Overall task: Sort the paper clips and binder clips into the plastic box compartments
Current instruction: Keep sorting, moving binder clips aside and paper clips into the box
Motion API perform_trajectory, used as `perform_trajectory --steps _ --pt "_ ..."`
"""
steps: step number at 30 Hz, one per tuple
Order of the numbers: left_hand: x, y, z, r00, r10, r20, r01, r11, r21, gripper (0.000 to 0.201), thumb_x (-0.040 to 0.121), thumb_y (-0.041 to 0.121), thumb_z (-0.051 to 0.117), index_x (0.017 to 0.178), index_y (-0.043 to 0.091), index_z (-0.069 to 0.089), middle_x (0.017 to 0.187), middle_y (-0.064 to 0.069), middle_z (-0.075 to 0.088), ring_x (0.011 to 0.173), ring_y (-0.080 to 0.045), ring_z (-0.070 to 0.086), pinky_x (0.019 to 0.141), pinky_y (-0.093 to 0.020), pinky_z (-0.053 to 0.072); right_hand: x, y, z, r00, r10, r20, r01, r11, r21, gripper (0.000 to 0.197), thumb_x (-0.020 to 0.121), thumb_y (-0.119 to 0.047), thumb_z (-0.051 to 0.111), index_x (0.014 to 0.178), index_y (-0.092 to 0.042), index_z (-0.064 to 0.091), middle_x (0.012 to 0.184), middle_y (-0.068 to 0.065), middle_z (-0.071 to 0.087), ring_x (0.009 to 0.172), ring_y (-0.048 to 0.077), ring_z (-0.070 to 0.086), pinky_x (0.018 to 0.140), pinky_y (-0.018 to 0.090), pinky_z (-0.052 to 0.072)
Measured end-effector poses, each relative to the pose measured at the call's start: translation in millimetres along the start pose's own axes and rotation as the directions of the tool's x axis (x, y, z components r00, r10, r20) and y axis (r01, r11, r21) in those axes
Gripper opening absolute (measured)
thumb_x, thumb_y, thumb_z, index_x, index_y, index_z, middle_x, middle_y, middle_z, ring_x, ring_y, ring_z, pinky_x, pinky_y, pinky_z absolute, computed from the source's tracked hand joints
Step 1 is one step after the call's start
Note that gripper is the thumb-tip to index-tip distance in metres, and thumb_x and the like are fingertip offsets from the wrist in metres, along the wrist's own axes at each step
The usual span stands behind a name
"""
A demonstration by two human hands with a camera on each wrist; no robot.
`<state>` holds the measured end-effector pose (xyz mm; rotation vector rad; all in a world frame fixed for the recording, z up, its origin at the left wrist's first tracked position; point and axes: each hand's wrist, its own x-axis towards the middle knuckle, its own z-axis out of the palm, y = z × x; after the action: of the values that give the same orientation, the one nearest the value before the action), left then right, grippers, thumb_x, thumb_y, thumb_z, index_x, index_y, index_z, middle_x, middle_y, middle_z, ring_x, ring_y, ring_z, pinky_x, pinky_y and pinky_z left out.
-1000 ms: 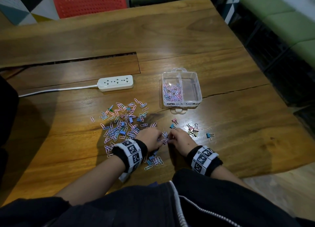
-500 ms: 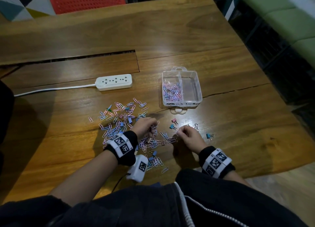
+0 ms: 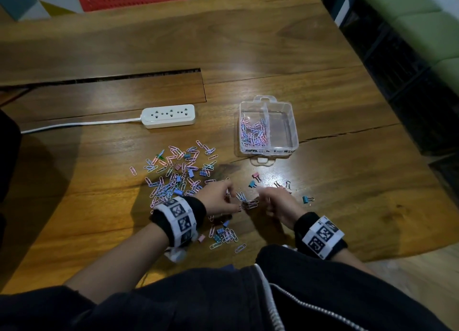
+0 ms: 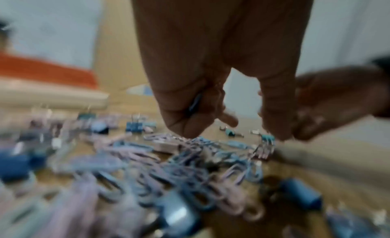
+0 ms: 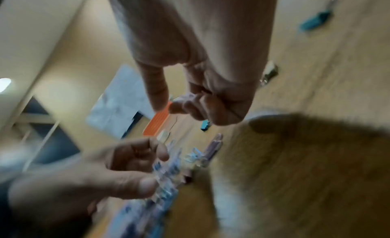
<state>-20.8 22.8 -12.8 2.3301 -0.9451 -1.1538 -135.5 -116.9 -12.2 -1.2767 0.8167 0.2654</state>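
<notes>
Paper clips (image 3: 173,174), pink and blue w/ small binder clips mixed in, lie scattered across the wooden table (image 3: 273,45) at centre-left of my head view; a smaller bunch (image 3: 224,236) sits lower centre by the wrist. Clear plastic box (image 3: 293,132) is right of centre, above the hands; its left compartment holds paper clips, the right one looks bare. Left hand (image 3: 218,197) has fingers curled, and my left wrist cam shows a blue clip (image 4: 195,102) tucked inside them. Right hand (image 3: 278,201) is clenched too, fingertips pinching something pale, too blurred to ID. Loose binder clips (image 3: 254,181) lie just above the hands, one blue binder clip (image 3: 306,199) further right. White power strip (image 3: 169,116) sits left of the box.
</notes>
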Motion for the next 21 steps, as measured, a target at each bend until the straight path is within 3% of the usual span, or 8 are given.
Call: perform_trajectory --steps 2,4,6,12,15,17,19,21 --pt "-1.6 -2.8 4.7 0.998 0.068 0.017 -0.07 0.955 0.288 0.047 0.078 0.026 0.07 0.119 0.016 0.049 0.124 -0.005 0.053 0.112 -0.02 0.051 0.09 -0.028 0.043 2.2 4.7 4.9 0.986 -0.158 -0.047 0.123 0.894 -0.431 0.013 0.081 -0.016 0.063 0.076 -0.013 0.051 0.072 -0.004 0.052 0.06 0.006 0.051 0.053 0.014 0.037" --pt "-1.1 -4.7 5.5 0.996 0.087 -0.021 -0.073 0.929 0.364 0.054 0.081 0.027 0.067 0.129 0.018 0.045 0.128 -0.005 0.051 0.117 -0.022 0.05 0.096 -0.032 0.043 6.0 11.6 6.7 0.962 -0.273 -0.021 0.166 0.643 -0.747 0.019 0.077 -0.018 0.068 0.092 -0.013 0.056 0.088 -0.006 0.05 0.08 0.009 0.049 0.066 0.016 0.037" --pt "1.1 -4.4 4.9 0.992 0.105 -0.072 -0.07 0.921 0.384 0.044 0.084 0.027 0.062 0.126 0.018 0.05 0.125 -0.007 0.051 0.115 -0.024 0.051 0.094 -0.034 0.044 8.5 15.6 6.4 0.943 -0.331 0.027 0.2 0.503 -0.841 0.024 0.078 -0.019 0.067 0.099 -0.013 0.057 0.094 -0.007 0.045 0.089 0.009 0.043 0.079 0.019 0.034" --pt "5.7 -0.2 9.5 0.985 0.16 -0.059 -0.107 0.849 0.517 0.031 0.091 0.03 0.051 0.113 0.01 0.056 0.117 -0.009 0.052 0.108 -0.026 0.053 0.091 -0.036 0.045 11.1 16.1 5.2 0.947 -0.309 0.087 0.207 0.378 -0.902 0.011 0.087 -0.019 0.055 0.092 -0.009 0.056 0.095 0.0 0.042 0.089 0.011 0.037 0.084 0.023 0.033" --pt "5.7 -1.4 12.5 0.985 0.166 -0.05 -0.109 0.816 0.568 0.032 0.094 0.029 0.043 0.113 0.005 0.054 0.114 -0.012 0.052 0.103 -0.027 0.055 0.087 -0.036 0.047 11.8 15.7 4.7 0.953 -0.283 0.112 0.217 0.375 -0.901 0.016 0.087 -0.015 0.055 0.076 -0.016 0.043 0.092 -0.001 0.039 0.087 0.014 0.041 0.081 0.019 0.036" --pt "6.1 -2.2 13.6 0.985 0.157 -0.067 -0.098 0.843 0.53 0.031 0.094 0.027 0.04 0.109 0.004 0.054 0.11 -0.012 0.052 0.099 -0.027 0.055 0.085 -0.036 0.046 10.2 13.5 1.9 0.956 -0.284 0.073 0.2 0.449 -0.871 0.021 0.087 -0.013 0.054 0.072 -0.018 0.041 0.086 -0.005 0.039 0.077 0.007 0.041 0.067 0.011 0.035" --pt "5.3 -2.6 12.3 0.987 0.121 -0.109 -0.079 0.941 0.328 0.023 0.095 0.026 0.04 0.095 0.007 0.053 0.1 -0.009 0.05 0.089 -0.022 0.052 0.081 -0.032 0.045 8.9 11.2 -0.5 0.958 -0.288 0.006 0.183 0.593 -0.784 0.013 0.087 -0.012 0.056 0.077 -0.014 0.047 0.079 -0.006 0.045 0.069 0.001 0.041 0.059 0.009 0.031" --pt "5.5 -4.9 7.1 0.985 0.047 -0.164 -0.058 0.996 -0.064 0.022 0.095 0.02 0.04 0.075 0.011 0.047 0.083 -0.002 0.044 0.073 -0.016 0.044 0.07 -0.026 0.041 9.3 9.1 -1.0 0.964 -0.26 -0.061 0.165 0.76 -0.628 0.01 0.084 -0.013 0.059 0.078 -0.011 0.052 0.077 -0.001 0.052 0.07 0.008 0.047 0.063 0.017 0.041"
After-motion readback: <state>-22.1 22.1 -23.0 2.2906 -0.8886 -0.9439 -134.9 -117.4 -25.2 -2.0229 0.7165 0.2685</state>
